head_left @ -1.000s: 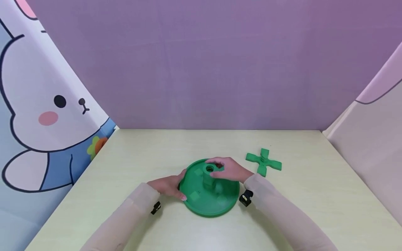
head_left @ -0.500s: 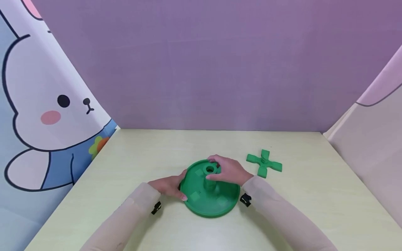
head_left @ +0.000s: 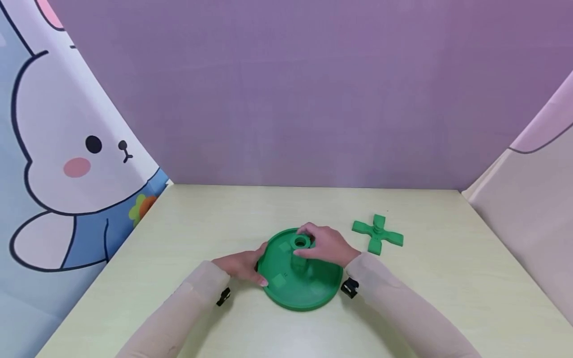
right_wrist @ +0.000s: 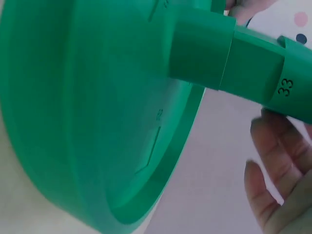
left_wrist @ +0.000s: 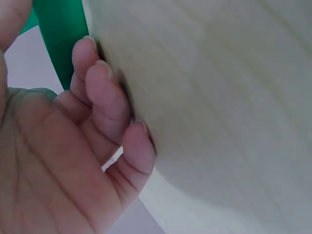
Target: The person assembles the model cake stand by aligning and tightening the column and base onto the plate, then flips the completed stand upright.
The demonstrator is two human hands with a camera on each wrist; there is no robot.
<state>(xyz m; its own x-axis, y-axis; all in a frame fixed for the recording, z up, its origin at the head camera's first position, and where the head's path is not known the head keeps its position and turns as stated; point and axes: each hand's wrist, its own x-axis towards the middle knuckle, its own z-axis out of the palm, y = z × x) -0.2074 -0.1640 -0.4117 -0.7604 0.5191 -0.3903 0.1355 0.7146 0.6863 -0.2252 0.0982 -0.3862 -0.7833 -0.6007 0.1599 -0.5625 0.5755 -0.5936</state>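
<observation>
Round green base [head_left: 286,297], flat on the table [head_left: 201,214], a green post [head_left: 299,262] upright from its middle; left hand [head_left: 243,265] gripping it at nine o'clock, presumably to steady it. Right hand [head_left: 329,244], from three o'clock, pinching the collar [right_wrist: 298,80] marked 33 atop the post, seemingly keeping it upright. Green four-armed piece [head_left: 378,233] at two o'clock, untouched, likely kept within reach.

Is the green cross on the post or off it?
Off. The green cross lies on the table, apart from the post, whose top hole is uncovered. The right hand grips the post near its top.
</observation>
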